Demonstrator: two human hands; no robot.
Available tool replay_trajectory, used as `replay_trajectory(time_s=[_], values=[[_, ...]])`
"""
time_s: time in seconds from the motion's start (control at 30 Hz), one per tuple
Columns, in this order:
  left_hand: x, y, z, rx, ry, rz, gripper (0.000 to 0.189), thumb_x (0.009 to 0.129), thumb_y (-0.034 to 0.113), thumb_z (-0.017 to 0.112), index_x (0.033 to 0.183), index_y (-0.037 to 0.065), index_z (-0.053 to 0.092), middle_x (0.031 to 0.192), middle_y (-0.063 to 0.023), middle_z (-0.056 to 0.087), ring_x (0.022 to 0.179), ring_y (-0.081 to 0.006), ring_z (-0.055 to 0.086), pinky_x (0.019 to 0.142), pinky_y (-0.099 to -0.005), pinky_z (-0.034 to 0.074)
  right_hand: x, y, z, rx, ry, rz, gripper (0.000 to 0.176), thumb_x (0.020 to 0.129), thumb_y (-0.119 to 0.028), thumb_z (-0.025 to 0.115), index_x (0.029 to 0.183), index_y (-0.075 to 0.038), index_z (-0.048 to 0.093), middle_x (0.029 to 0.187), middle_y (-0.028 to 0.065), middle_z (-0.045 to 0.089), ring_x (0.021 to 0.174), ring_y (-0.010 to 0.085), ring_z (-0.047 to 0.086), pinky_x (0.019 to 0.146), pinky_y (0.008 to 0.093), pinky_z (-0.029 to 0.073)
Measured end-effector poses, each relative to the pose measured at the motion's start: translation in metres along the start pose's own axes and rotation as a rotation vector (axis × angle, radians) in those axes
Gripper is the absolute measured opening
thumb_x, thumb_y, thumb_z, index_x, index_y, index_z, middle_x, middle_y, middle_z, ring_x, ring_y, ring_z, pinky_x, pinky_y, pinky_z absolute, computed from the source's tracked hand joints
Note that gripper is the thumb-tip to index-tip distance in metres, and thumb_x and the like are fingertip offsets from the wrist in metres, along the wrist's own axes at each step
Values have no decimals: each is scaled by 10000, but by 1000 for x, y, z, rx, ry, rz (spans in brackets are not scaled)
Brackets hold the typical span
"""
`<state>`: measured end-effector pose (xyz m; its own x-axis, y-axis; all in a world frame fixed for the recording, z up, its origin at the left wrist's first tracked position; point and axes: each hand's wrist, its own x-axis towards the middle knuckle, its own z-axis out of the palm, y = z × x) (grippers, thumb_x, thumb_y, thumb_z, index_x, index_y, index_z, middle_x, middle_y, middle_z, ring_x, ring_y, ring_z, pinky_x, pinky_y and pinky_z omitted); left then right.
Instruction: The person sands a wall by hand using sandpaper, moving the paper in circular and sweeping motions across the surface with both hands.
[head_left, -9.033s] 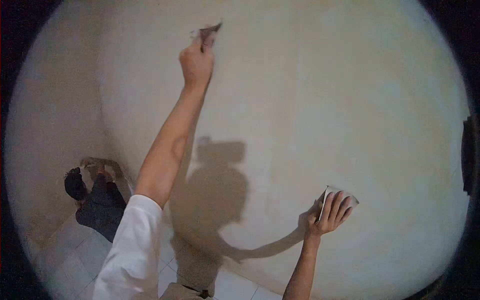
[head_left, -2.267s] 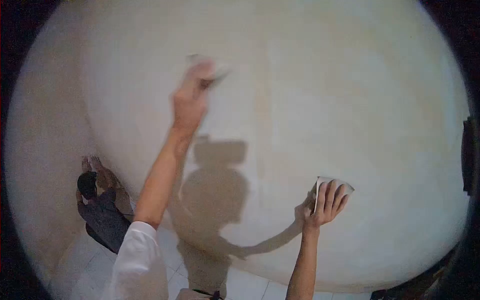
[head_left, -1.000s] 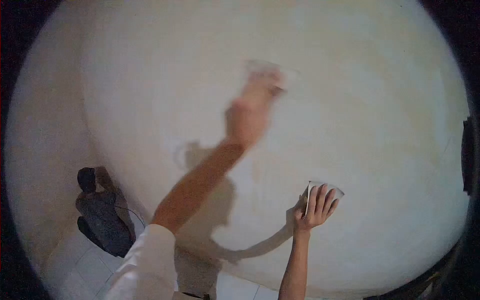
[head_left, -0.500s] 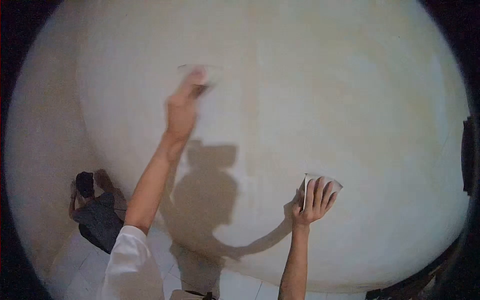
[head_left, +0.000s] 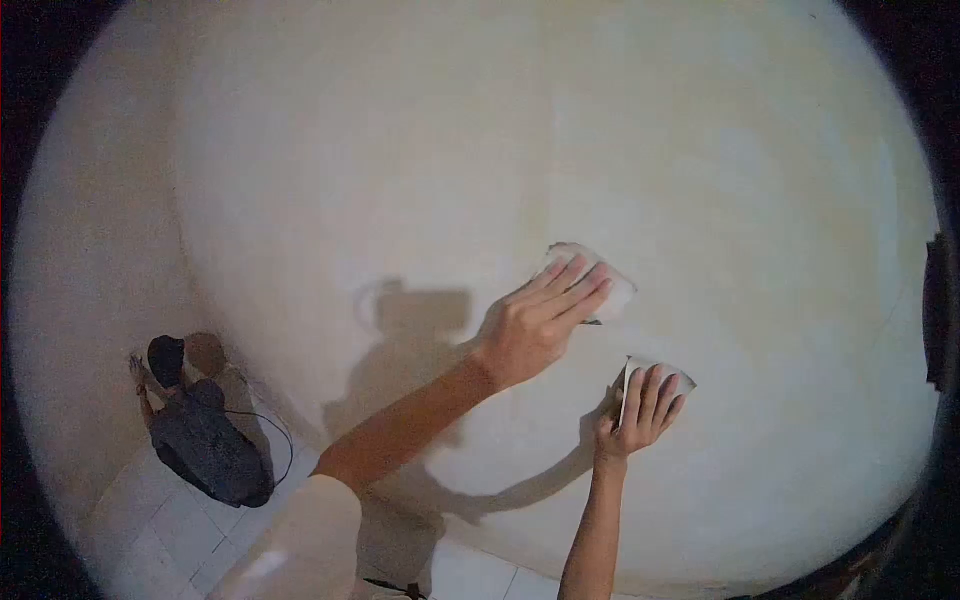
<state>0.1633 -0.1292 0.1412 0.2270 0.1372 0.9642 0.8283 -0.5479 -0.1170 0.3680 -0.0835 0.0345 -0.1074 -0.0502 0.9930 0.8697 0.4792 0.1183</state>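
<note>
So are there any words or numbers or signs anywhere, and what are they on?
None that I can read.
The left hand's sheet and the right hand's sheet show no writing on the parts I can see.
The wall shows none either.
The dark thing at the right edge is too dim to tell.

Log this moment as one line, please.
left hand: flat on pale sheet against wall; right hand: flat on second sheet, lower down; co-worker: crouched at left
</note>
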Motion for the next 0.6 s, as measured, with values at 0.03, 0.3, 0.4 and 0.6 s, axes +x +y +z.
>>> replay_trajectory(time_s=[0.03,0.3,0.4,0.6], values=[[-1,-3,-2,2,2,-3,501,744,-42,543,1228,76,597,1299,-99,566,1223,-284,522,1052,-434,399,0,-1,0,1,6,6,410,943,-312,412,1187,-67,631,1315,124,555,1289,374,438,1100,547,232],[-33,-128,-62,189,261,-60,391,791,-79,508,1155,20,610,1150,-169,636,1099,-334,602,937,-400,485,2,-1,-1,-8,13,-4,434,909,-281,391,1205,-66,625,1317,136,553,1288,380,439,1105,540,225],[-44,-159,-91,237,477,-697,322,974,150,463,1236,-3,571,1206,-184,611,1147,-234,580,919,-304,461,-1,0,0,-37,-5,0,423,894,-246,400,1203,-64,625,1315,141,553,1288,381,438,1104,544,227],[-14,-160,-58,291,748,-660,297,955,212,547,1204,74,630,1080,-95,690,930,-161,678,775,-265,501,2,-2,-1,-43,-5,17,437,940,-295,365,1193,-55,628,1314,142,552,1288,383,436,1097,554,232]])
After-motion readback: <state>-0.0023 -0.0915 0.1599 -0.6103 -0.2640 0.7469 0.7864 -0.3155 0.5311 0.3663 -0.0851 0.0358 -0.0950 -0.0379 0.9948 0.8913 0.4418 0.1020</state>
